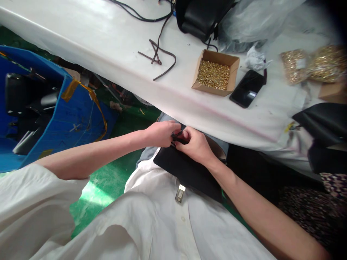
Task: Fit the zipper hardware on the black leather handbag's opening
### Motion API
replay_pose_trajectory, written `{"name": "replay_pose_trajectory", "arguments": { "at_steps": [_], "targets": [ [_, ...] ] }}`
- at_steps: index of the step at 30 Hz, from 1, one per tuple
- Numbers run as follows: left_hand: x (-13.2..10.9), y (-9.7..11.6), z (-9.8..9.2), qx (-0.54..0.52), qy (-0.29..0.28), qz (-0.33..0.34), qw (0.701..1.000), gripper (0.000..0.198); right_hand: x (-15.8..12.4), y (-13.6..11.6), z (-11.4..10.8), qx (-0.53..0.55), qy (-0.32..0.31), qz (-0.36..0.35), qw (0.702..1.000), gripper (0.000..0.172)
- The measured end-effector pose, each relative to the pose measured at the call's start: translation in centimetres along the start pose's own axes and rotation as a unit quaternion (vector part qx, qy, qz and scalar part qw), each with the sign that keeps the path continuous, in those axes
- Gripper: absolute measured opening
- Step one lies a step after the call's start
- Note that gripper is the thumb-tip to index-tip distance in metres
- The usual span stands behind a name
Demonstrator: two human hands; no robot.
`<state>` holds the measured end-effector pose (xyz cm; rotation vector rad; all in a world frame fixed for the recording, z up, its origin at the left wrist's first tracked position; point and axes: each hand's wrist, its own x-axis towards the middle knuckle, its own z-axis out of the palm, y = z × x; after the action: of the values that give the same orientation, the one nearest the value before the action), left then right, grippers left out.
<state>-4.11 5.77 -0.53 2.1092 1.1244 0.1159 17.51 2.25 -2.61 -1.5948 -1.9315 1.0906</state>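
Blue sheet walls form a large bin [78, 113] on the person's left, with black items [20, 92], some with shiny faces, heaped inside. On the white-covered surface [108, 47], an open cardboard box [233, 74] holds a thick layer of small gold-coloured metal pieces [213, 75]. Just beside it lies a dark phone [247, 90], screen up. Farther right are two clear bags, one [294, 65] with coppery-gold bits and the other [326, 66] with brighter gold ones.

Across the person's lap, below the surface's near edge, rests a flat black piece [187, 166], smooth and matt with a rounded corner. It slants down toward the right, against the white shirt [151, 216]. A pale metal clasp [180, 193] hangs at its lower edge, over the shirt front.

Both hands meet at the upper edge of the black piece. The left hand [163, 134] has its fingers curled in, pinching a thin dark strip [178, 135]; the right hand [195, 145] grips the same strip between thumb and bent fingers, only a narrow gap parting the two hands. Whether the strip is joined to the black piece cannot be told, as the fingers cover that spot.
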Motion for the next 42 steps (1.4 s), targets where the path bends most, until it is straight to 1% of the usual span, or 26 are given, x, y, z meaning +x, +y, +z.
{"name": "replay_pose_trajectory", "arguments": {
  "at_steps": [2,4,6,8,10,12,13,15,18,20,23,25,27,29,31,33,37,42],
  "targets": [
    [0.0,0.2,0.1,-0.003,0.021,0.008,1.0,0.046,0.1,-0.1,-0.2,-0.004,0.002,-0.014,1.0,0.04],
    [0.0,0.5,0.1,0.001,0.033,0.021,0.999,0.053,0.2,-0.1,-0.4,0.006,-0.003,-0.027,1.0,0.035],
    [0.1,0.7,0.0,0.01,0.025,0.028,0.999,0.047,0.2,0.2,-0.4,0.023,-0.013,-0.019,0.999,0.034],
    [0.3,0.5,-0.1,0.021,0.0,0.022,1.0,0.035,0.0,0.6,-0.4,0.077,-0.039,0.014,0.996,0.039],
    [0.5,0.3,-0.2,0.032,-0.028,0.008,0.999,0.024,-0.1,1.1,-0.3,0.179,-0.081,0.057,0.979,0.041],
    [0.7,0.3,-0.4,0.047,-0.042,-0.007,0.998,0.022,-0.2,1.4,-0.2,0.274,-0.113,0.091,0.951,0.04],
    [0.9,0.5,-0.6,0.058,-0.044,-0.013,0.997,0.023,-0.2,1.4,-0.2,0.301,-0.119,0.103,0.94,0.04],
    [1.1,1.1,-0.9,0.084,-0.045,-0.024,0.995,0.023,-0.1,1.2,-0.2,0.313,-0.12,0.121,0.934,0.042],
    [1.3,1.9,-1.3,0.119,-0.051,-0.04,0.991,0.02,0.1,1.1,-0.5,0.28,-0.13,0.138,0.941,0.043],
    [1.5,1.9,-1.3,0.129,-0.061,-0.044,0.989,0.018,0.2,1.2,-0.7,0.243,-0.135,0.14,0.95,0.039],
    [1.8,0.8,-0.9,0.096,-0.083,-0.035,0.991,0.021,0.3,1.4,-1.1,0.189,-0.137,0.124,0.965,0.031],
    [2.1,-0.2,-0.5,0.064,-0.084,-0.025,0.994,0.028,0.2,1.4,-1.5,0.127,-0.133,0.091,0.979,0.029],
    [2.3,-0.8,0.0,0.047,-0.071,-0.013,0.996,0.032,-0.1,1.1,-2.0,0.044,-0.136,0.052,0.988,0.033],
    [2.6,-1.2,0.5,0.038,-0.059,0.001,0.998,0.032,-0.4,0.8,-2.3,-0.014,-0.148,0.037,0.988,0.045],
    [2.8,-1.4,0.9,0.022,-0.053,0.016,0.998,0.026,-0.8,0.6,-2.3,-0.026,-0.153,0.053,0.987,0.052],
    [3.0,-1.6,1.2,-0.003,-0.048,0.035,0.998,0.02,-1.0,0.5,-2.1,-0.023,-0.141,0.065,0.988,0.054],
    [3.2,-2.1,1.5,-0.039,-0.04,0.049,0.997,0.016,-0.9,0.4,-1.5,-0.027,-0.116,0.058,0.991,0.055],
    [3.1,-2.0,1.4,-0.023,-0.047,0.043,0.998,0.015,-0.6,-0.1,-1.0,-0.03,-0.094,0.074,0.992,0.051]
  ]
}}
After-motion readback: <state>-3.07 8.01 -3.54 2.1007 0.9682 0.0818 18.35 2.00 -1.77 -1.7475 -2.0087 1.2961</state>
